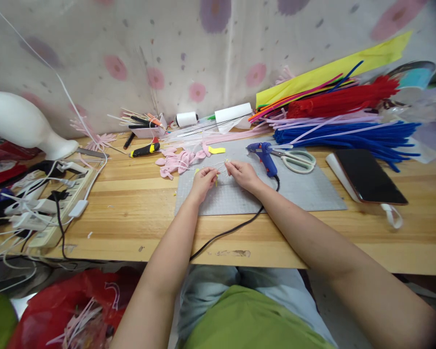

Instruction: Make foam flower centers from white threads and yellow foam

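Note:
My left hand (204, 183) is pinched on a thin white wire (221, 167) above the grey cutting mat (218, 206). A small yellow bit shows below its fingertips. My right hand (244, 175) pinches the other side of the wire, with a tiny pale tip poking up at the fingers; its kind is too small to tell. Pink fabric petals (176, 162) lie just left of my hands, and a yellow strip (217, 150) lies behind them. Right of my right hand rest a blue hot glue gun (265, 157) and scissors (298, 161) with pale handles.
Blue pipe cleaners (348, 138) and red ones (345, 99) are piled at the back right. A phone (370, 175) leans at the right. A utility knife (145, 150), a thread spool (186, 119) and a power strip (63, 208) are leftward. The glue gun's black cord (232, 229) crosses the table's front.

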Tool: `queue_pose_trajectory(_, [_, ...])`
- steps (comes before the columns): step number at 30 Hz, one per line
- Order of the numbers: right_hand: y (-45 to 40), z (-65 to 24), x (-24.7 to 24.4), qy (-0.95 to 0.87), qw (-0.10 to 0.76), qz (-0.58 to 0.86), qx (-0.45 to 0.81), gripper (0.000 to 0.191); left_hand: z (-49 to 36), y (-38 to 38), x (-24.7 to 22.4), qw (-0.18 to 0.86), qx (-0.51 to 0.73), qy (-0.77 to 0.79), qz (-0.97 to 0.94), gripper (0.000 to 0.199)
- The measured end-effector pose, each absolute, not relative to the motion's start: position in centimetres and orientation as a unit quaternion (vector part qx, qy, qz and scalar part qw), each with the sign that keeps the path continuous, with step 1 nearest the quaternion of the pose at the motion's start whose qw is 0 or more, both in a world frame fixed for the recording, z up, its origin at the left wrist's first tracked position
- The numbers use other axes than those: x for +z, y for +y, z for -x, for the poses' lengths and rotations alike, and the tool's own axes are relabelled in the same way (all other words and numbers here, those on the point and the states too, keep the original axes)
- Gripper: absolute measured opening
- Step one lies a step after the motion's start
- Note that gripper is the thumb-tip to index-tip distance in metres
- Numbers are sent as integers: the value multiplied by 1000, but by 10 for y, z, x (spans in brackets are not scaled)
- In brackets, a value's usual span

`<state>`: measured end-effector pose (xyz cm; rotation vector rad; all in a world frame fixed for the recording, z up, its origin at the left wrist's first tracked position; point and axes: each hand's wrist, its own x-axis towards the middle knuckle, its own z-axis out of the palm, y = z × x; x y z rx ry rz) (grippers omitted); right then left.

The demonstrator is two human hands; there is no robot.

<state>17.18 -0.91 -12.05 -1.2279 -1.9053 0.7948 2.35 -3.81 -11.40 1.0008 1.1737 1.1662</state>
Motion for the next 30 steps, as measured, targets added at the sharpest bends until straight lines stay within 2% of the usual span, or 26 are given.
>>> queue_pose_trajectory(5, [-5,-173,-124,-729,360,476,336,46,-24,-40,-113,564,488,503,-437,13])
queue_pose_trajectory(14, [-3,-171,-124,-738,375,438,352,32,-26,-40,-113,553,491,515,-433,12])
queue_pose_trajectory(18, [-3,-172,-126,-729,368,469,336,40,-26,-40,-113,545,490,519,-441,13])
queue_pose_trajectory(24, [-5,-171,-125,-686,364,492,394,54,-26,-40,-114,547,483,521,-443,12])
queue_pose_trajectory(30, [-11,-170,-119,-692,350,471,421,58,-27,-40,-115,542,514,507,-431,20])
